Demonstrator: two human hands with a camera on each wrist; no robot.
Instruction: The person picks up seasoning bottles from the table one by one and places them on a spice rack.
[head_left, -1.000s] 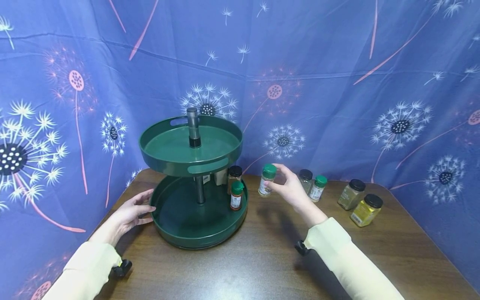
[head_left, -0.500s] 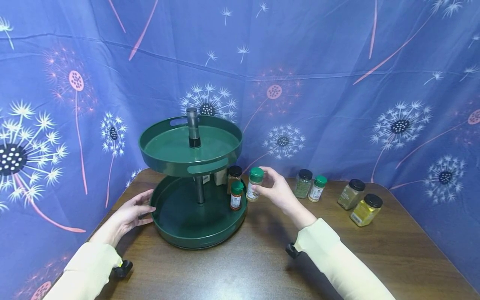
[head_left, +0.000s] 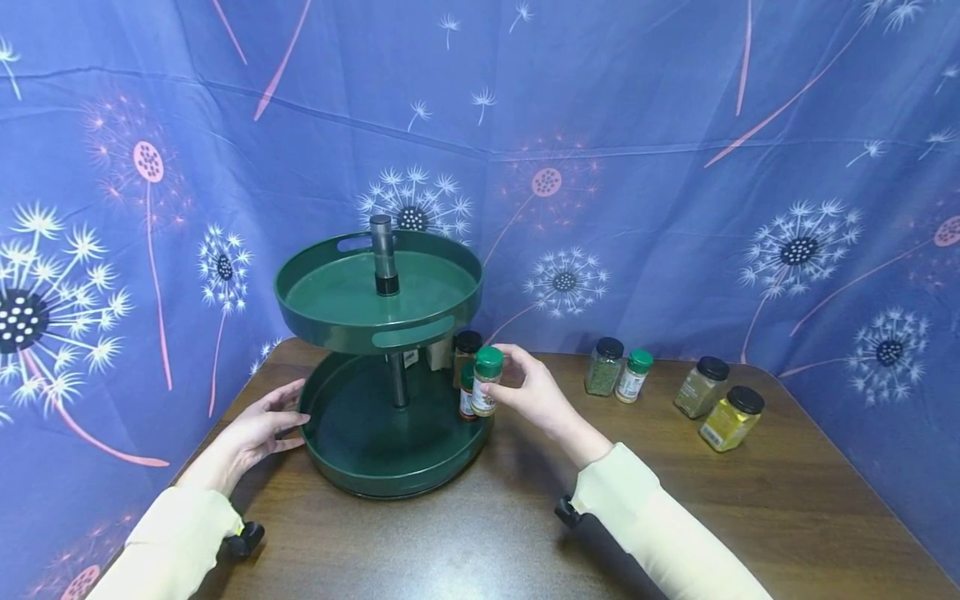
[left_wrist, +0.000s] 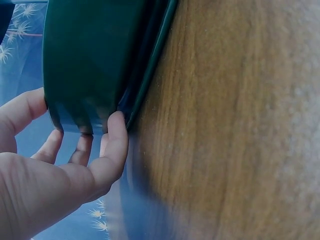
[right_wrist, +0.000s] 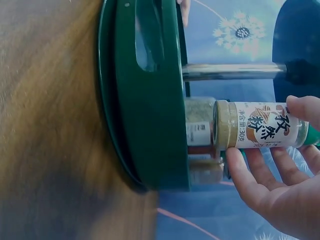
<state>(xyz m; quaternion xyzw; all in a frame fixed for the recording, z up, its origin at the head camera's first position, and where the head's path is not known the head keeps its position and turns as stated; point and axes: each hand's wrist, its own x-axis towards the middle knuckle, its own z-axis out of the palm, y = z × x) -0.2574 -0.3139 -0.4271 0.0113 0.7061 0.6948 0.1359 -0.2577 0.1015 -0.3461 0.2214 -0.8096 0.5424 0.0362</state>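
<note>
My right hand [head_left: 528,392] pinches a small spice jar [head_left: 485,392] with a green cap and white label between thumb and fingers. In the right wrist view this jar [right_wrist: 265,125] holds a tan powder; its base is just above the rim of the lower tier. In the head view it partly covers a red spice jar [head_left: 467,393] standing on the two-tier rotating tray [head_left: 397,482]. My left hand [head_left: 262,425] holds the tray's lower tier from the left. In the left wrist view the thumb is at the rim and the fingertips press the wall [left_wrist: 85,65].
The upper tier [head_left: 352,292] overhangs the lower one. A black-capped jar [head_left: 467,350] stands behind the red one. To the right on the wooden table [head_left: 480,533] are a green-herb jar [head_left: 603,371], a green-capped jar [head_left: 633,379] and two black-capped square jars [head_left: 701,392].
My right hand has carried the spice jar leftward from over the table to the lower tier's right rim, uncovering the green-herb jar. The left hand and tray have stayed put.
</note>
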